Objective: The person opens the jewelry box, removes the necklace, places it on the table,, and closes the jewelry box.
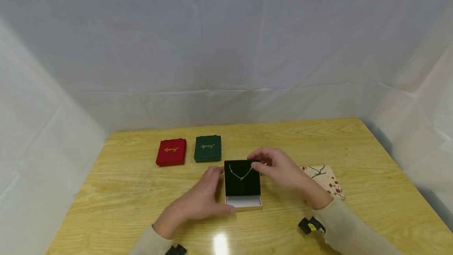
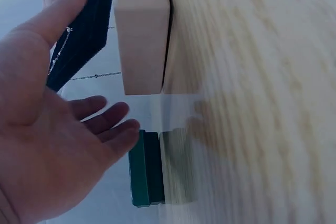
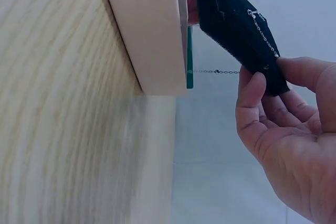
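My right hand pinches the upper right corner of a black necklace pad between thumb and fingers. A fine silver necklace lies across its face, and lengths of chain hang below the pad. Tilted, the pad stands over a cream box base with a white inside. In the left wrist view, pad and box wall are apart. My left hand is at the left side of the box, thumb and fingers spread; whether it touches the pad is unclear.
A red jewelry box and a green jewelry box sit farther back to the left. The flower-patterned lid lies right, partly behind my right forearm. White sheeting encloses the wooden table at back and sides.
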